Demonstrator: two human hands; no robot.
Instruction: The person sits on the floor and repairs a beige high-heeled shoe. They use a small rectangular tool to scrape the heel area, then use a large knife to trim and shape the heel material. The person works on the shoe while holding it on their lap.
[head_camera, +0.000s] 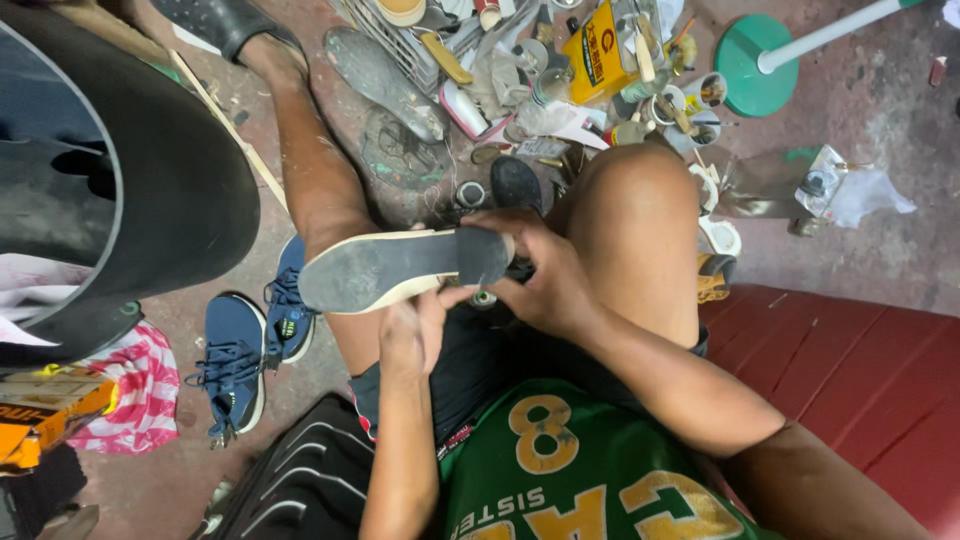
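Observation:
A pale shoe with a dark worn sole lies sole-up across my lap, its toe pointing left. My right hand grips the heel end of the shoe, fingers curled over the block heel. My left hand is below the shoe's middle, fingers bent up against its underside edge; whether it holds anything small I cannot tell. I sit on a red bench, knees apart, in a green shirt.
A pair of blue sneakers lies on the floor at left. A big black curved tyre-like form fills the upper left. Tools, tins, a yellow can and loose soles crowd the floor ahead. A green round stand base sits upper right.

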